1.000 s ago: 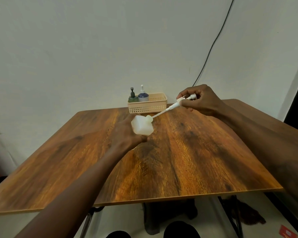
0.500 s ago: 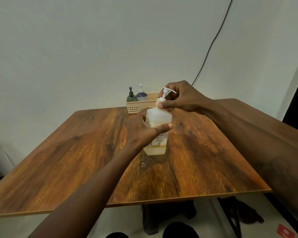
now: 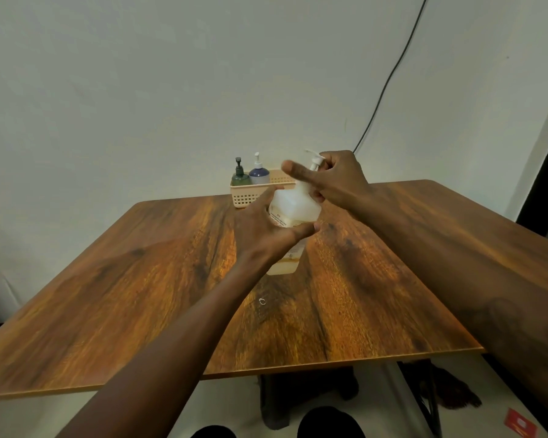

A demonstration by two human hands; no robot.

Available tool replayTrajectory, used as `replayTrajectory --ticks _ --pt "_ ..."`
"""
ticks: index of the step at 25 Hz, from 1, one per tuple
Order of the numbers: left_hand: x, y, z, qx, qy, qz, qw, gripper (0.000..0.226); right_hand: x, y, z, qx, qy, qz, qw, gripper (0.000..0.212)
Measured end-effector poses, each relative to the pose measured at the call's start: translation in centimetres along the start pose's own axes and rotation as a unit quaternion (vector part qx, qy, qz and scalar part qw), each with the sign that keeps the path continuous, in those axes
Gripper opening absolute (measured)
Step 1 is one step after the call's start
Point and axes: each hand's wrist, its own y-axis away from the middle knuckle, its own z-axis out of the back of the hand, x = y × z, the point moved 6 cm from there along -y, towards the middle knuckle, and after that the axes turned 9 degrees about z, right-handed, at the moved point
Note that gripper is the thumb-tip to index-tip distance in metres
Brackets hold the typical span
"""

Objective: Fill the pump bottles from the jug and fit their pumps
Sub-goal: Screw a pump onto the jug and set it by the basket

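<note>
Since half a second ago the pump [image 3: 314, 160] sits in the neck of the white bottle [image 3: 295, 206] as before, but our right hand [image 3: 337, 180] has turned, its thumb now pointing left. It grips the pump collar. Our left hand [image 3: 263, 229] wraps the bottle body, which stands upright mid-counter [image 3: 140, 279], nearer the far edge, just before the basket [image 3: 250, 194] holding two bottles.
</note>
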Motion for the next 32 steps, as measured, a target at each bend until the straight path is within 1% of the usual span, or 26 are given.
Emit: replayTrajectory --ticks 2,3,5,6,7,8,10,12,14,16,19,20,21,23,24,26,27,28,29,30,31,32 --pt "0.5 -0.5 0.3 0.002 0.027 0.038 0.999 0.078 0.0 -0.7 0.6 0.023 -0.091 -0.022 0.995 0.086" --pt "0.7 -0.7 0.4 0.004 0.039 0.055 0.998 0.077 -0.1 -0.9 0.6 0.054 -0.142 -0.036 0.988 0.081" --pt "1.1 -0.8 0.5 0.032 0.073 0.077 0.994 0.072 -0.5 -0.8 0.0 0.123 -0.249 -0.049 0.959 0.05" --pt "1.0 -0.8 0.4 0.056 0.097 0.085 0.99 0.068 -0.5 -0.6 -0.2 0.153 -0.288 -0.046 0.944 0.038" --pt "0.9 -0.7 0.2 0.08 0.119 0.091 0.985 0.064 -0.6 -0.3 -0.4 0.174 -0.31 -0.037 0.934 0.037" --pt "0.6 -0.6 0.2 0.097 0.13 0.094 0.982 0.061 -0.6 -0.1 -0.5 0.184 -0.313 -0.025 0.931 0.04" --pt "0.1 -0.7 0.3 0.108 0.121 0.088 0.983 0.059 -0.7 0.0 -0.4 0.174 -0.298 -0.012 0.939 0.042" --pt "-0.2 -0.8 0.5 0.093 0.096 0.076 0.988 0.057 -0.6 0.0 -0.2 0.156 -0.278 -0.009 0.948 0.041" --pt "-0.3 -1.0 0.7 0.061 0.06 0.067 0.994 0.058 -0.2 -0.1 0.0 0.142 -0.239 -0.002 0.961 0.038" --pt "-0.3 -1.1 0.7 0.021 0.016 0.064 0.998 0.066 0.0 -0.1 0.0 0.122 -0.193 -0.004 0.974 0.036" --pt "-0.6 -1.0 0.8 -0.029 -0.006 0.056 0.998 0.073 0.2 -0.2 0.2 0.055 -0.126 -0.011 0.99 0.037" --pt "-0.6 -0.9 0.7 -0.037 -0.011 0.04 0.998 0.074 0.2 -0.3 0.3 0.029 -0.094 -0.012 0.995 0.041" --pt "-0.8 -0.7 0.6 -0.04 -0.017 0.02 0.999 0.076 0.2 -0.4 0.2 0.003 -0.055 -0.019 0.998 0.05" --pt "-0.7 -0.8 0.3 -0.034 -0.024 -0.003 0.999 0.083 0.2 -0.3 -0.1 -0.032 0.027 -0.043 0.998 0.077" --pt "-0.5 -0.9 0.2 -0.029 -0.023 0.002 0.999 0.084 0.3 -0.3 -0.3 -0.033 0.06 -0.048 0.997 0.085" --pt "0.0 -1.4 0.2 -0.02 -0.014 0.033 0.999 0.079 0.3 -0.7 -0.4 -0.01 0.073 -0.052 0.996 0.085" --pt "0.2 -1.6 0.4 -0.016 -0.004 0.047 0.999 0.078 0.3 -0.9 -0.5 0.015 0.032 -0.053 0.998 0.083" --pt "0.5 -1.9 0.5 -0.012 0.01 0.056 0.998 0.078 0.2 -1.1 -0.7 0.046 -0.043 -0.062 0.996 0.081" --pt "0.7 -2.1 0.6 -0.005 0.023 0.062 0.998 0.079 0.0 -1.2 -0.9 0.079 -0.141 -0.077 0.984 0.074" --pt "0.8 -2.4 0.6 0.005 0.033 0.068 0.997 0.08 -0.1 -1.2 -1.1 0.102 -0.226 -0.085 0.965 0.061" --pt "0.8 -2.6 0.5 0.012 0.04 0.072 0.997 0.079 -0.1 -1.1 -1.1 0.116 -0.274 -0.078 0.952 0.043" --pt "0.7 -2.7 0.4 0.015 0.044 0.073 0.996 0.077 -0.1 -1.0 -1.2 0.123 -0.281 -0.058 0.95 0.032"
